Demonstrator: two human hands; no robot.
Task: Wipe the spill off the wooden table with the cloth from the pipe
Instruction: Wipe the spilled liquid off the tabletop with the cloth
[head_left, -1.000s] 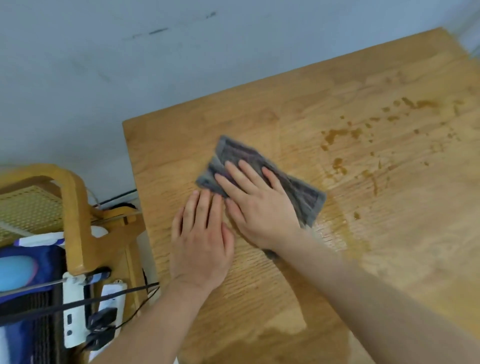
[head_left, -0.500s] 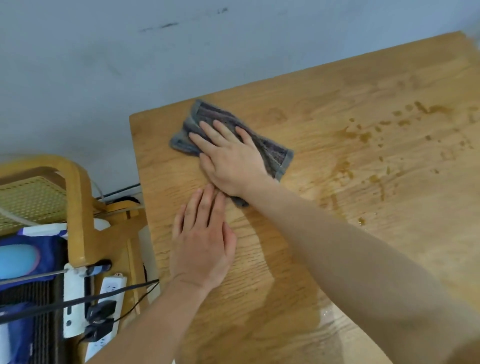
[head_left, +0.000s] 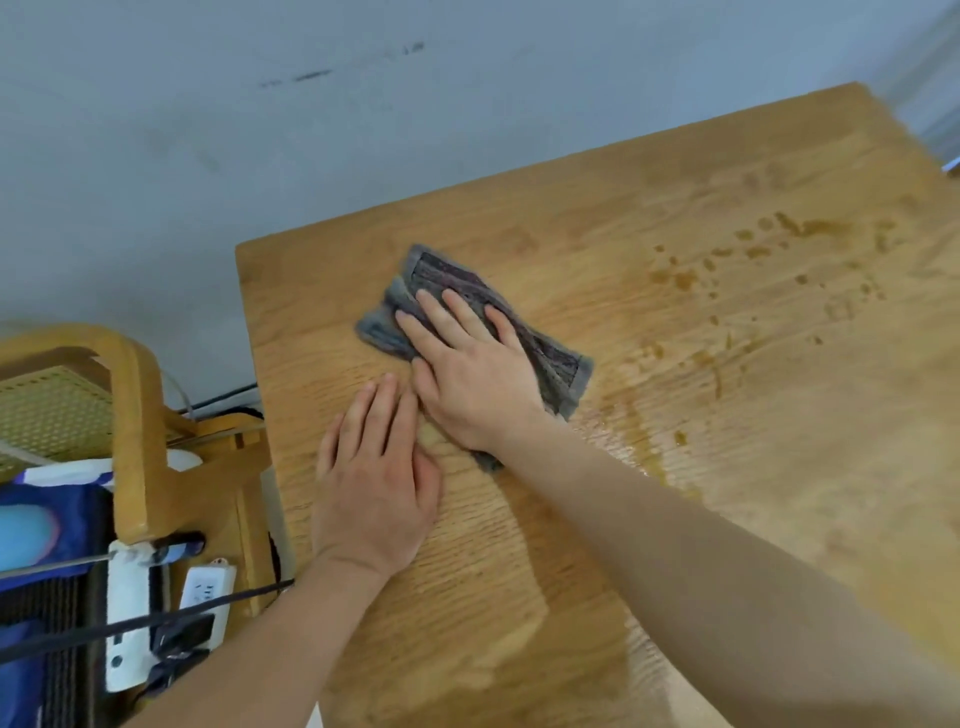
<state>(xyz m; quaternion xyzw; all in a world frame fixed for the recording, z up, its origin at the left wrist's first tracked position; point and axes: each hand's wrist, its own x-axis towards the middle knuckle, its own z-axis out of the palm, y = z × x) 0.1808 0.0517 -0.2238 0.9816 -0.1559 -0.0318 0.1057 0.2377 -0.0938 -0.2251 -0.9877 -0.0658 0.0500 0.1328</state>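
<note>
A grey folded cloth (head_left: 558, 358) lies flat on the wooden table (head_left: 727, 519) near its far left corner. My right hand (head_left: 472, 374) presses down on the cloth with fingers spread and flat. My left hand (head_left: 374, 488) rests palm-down on the bare wood just beside it, holding nothing. Brown spill drops (head_left: 753, 260) are scattered over the table's far right part. A wet smear (head_left: 623, 431) runs to the right of the cloth.
A pale wall stands behind the table. At the left is a wooden chair (head_left: 130, 415) with a woven seat and blue fabric. A white power strip (head_left: 202, 597) with black cables hangs next to the table's left edge.
My right hand has slid the cloth back from the far left corner toward me and to the right. The left hand has stayed flat on the wood.
</note>
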